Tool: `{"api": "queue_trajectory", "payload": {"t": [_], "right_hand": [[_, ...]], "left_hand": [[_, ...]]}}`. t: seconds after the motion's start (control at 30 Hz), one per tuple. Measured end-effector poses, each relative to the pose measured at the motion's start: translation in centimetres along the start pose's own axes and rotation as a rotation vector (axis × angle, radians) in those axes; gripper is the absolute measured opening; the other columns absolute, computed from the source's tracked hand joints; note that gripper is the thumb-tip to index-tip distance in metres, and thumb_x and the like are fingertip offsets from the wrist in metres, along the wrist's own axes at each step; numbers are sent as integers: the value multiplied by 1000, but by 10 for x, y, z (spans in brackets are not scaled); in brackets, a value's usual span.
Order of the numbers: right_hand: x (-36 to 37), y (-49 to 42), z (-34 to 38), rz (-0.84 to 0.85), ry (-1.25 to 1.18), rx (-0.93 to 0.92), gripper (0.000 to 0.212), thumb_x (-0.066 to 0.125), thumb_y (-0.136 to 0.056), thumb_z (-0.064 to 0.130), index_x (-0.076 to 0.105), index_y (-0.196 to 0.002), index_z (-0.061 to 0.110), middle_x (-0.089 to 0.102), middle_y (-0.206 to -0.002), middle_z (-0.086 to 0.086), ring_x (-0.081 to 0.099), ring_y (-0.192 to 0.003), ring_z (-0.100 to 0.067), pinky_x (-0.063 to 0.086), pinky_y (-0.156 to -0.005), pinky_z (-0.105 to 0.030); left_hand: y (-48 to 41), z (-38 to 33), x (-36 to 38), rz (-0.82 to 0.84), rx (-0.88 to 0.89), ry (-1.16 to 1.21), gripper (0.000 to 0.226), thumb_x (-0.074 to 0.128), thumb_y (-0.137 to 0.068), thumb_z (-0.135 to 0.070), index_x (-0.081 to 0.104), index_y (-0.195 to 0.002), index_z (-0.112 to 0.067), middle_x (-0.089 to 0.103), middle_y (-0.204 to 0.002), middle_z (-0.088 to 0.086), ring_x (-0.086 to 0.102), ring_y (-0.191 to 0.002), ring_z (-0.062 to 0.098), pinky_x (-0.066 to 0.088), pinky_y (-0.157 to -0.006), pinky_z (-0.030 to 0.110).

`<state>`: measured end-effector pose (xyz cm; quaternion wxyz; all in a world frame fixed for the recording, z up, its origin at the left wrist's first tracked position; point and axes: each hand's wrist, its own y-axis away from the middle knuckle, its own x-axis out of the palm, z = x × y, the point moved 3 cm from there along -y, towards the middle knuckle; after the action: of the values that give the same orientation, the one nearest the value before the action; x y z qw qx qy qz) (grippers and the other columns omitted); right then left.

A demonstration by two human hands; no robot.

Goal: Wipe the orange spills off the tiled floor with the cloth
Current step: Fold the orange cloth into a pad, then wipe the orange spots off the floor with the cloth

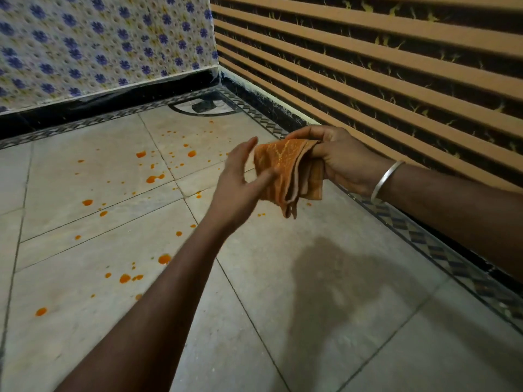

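Nearest the lens, a bare left forearm, stretching up from the bottom edge to the left hand (pixel 237 182): fingers straight and spread, palm turned toward the folded orange patterned cloth (pixel 283 174), thumb lying by its near face. Gripping nothing; hard to tell whether touching the fabric or just short of it. Placed so, probably, to steady or refold the pad before wiping.

Opposite, the right hand (pixel 339 162), with a plain silver metal bangle (pixel 386 179) at the wrist, pinching the cloth's upper right edge between curled fingers and thumb, with loose layers hanging below. Held up in the air, above the pale grey tiled floor (pixel 311 321), between both hands and touching no tile. Folded thick, likely to give a firm soaking face and keep clean layers in reserve.

Below and to the left, the orange spills (pixel 154 179): many drops and small blobs scattered over several tiles, from near the corner back toward the forearm, unsmeared. None wiped, by the look of it; task judged at its very start, with lowering the cloth to the nearest blobs as the next step.

Beyond, a white wall with blue flower print (pixel 99 46) on the left, a tan-and-black striped wall (pixel 368 66) on the right, a dark patterned border strip (pixel 424 241) along the floor's edge.
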<state>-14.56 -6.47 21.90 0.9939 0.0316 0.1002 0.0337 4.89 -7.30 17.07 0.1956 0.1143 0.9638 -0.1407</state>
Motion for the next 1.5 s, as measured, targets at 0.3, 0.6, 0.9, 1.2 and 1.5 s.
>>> {"api": "queue_trajectory", "payload": {"t": [0.3, 0.6, 0.9, 1.2, 1.5], "right_hand": [[18, 5, 0, 240, -473, 118, 43, 45, -96, 12, 49, -136, -1, 60, -134, -21, 65, -119, -32, 55, -98, -42], [-24, -5, -42, 322, 314, 130, 58, 77, -77, 42, 59, -129, 26, 63, -130, -2, 62, -118, -23, 55, -96, -42], [-33, 4, -148, 409, 315, 413, 46, 77, -86, 20, 62, -129, 19, 70, -121, -8, 71, -106, -26, 61, -86, -40], [-18, 0, -207, 473, 155, 551, 45, 71, -92, 20, 50, -132, 12, 65, -123, -16, 69, -104, -30, 60, -85, -42], [-38, -27, -224, 129, -74, 470, 39, 62, -98, 14, 43, -130, 5, 58, -124, -12, 68, -97, -28, 64, -67, -42]], "left_hand": [[6, -8, 25, -55, -62, 202, 56, 71, -93, -6, 49, -144, -16, 70, -123, 5, 74, -103, 18, 64, -86, 47], [-3, 2, 12, 285, -221, 401, 35, 61, -95, -1, 64, -121, -23, 69, -122, 11, 69, -111, 30, 61, -93, 43], [19, 75, 61, 285, -499, 158, 17, 77, -92, -24, 71, -108, -21, 80, -101, 5, 78, -95, 26, 65, -82, 44], [17, 107, 83, 329, -348, -278, 14, 72, -97, -31, 68, -110, -26, 74, -103, -1, 73, -96, 18, 62, -85, 39], [-58, 102, 120, 209, -189, -406, 16, 69, -98, -21, 69, -111, -12, 68, -98, 2, 66, -92, 21, 46, -67, 25]]}}
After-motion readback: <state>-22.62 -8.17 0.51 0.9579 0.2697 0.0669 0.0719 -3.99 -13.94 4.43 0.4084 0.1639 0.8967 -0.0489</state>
